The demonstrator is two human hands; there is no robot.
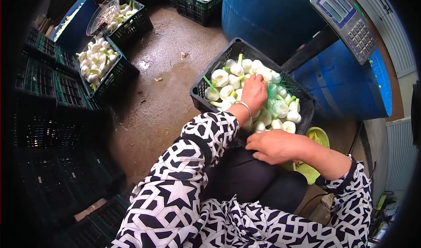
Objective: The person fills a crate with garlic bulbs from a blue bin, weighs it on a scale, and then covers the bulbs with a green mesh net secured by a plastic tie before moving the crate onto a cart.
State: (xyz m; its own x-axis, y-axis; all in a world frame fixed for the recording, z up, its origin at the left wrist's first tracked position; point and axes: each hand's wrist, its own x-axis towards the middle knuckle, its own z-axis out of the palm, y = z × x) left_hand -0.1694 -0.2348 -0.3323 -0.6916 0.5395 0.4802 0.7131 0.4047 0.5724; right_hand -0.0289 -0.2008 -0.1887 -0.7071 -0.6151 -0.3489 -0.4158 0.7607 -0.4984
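A black plastic crate (206,69) full of white garlic bulbs (219,77) with short green stems stands tilted in front of my knees. My left hand (254,93) reaches into it from above, fingers curled down among the bulbs beside a green mesh net (275,98). Whatever those fingers grip is hidden beneath them. Over the crate's near edge, by my dark-trousered lap, is my right hand (272,146). Its fingers are loosely bent, with the thumb apart from them, and I see nothing between them.
Blue barrels (337,85) and a digital scale display (344,22) stand at the right. A yellow-green bowl (322,136) sits beside the crate. More garlic crates (115,74) stand left and behind, with stacked dark crates (57,138) along the left. The concrete floor (162,59) looks wet.
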